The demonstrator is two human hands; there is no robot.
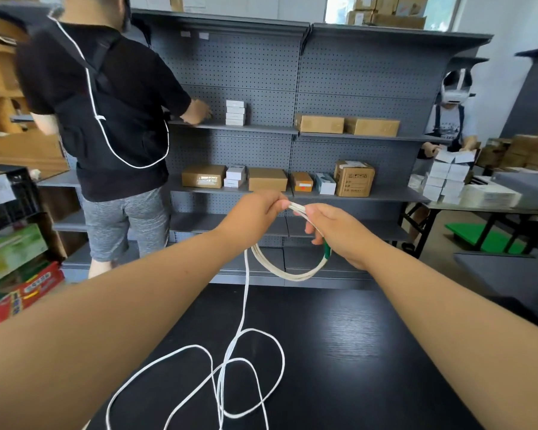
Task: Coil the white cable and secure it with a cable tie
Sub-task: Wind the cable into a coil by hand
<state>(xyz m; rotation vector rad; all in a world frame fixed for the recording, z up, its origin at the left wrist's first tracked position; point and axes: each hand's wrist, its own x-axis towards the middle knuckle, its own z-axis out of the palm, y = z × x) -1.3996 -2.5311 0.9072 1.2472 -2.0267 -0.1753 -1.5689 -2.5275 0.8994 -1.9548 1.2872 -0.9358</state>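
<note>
Several loops of the white cable (288, 274) hang as a small coil in the air above the far edge of the black table (354, 352). My left hand (255, 212) pinches the top of the coil. Right beside it, my right hand (333, 231) grips the same strands, and a green piece (326, 249) shows under its fingers. From the coil a single strand drops down to the table, where the loose rest of the cable (246, 377) lies in wide tangled loops near me. No cable tie can be made out for certain.
Grey pegboard shelves (292, 131) with cardboard and white boxes stand behind the table. A person in a black shirt (106, 119) stands at the shelves on the left. Another person (451, 119) handles white boxes at a table on the right. Colourful cartons (16, 283) sit at the left.
</note>
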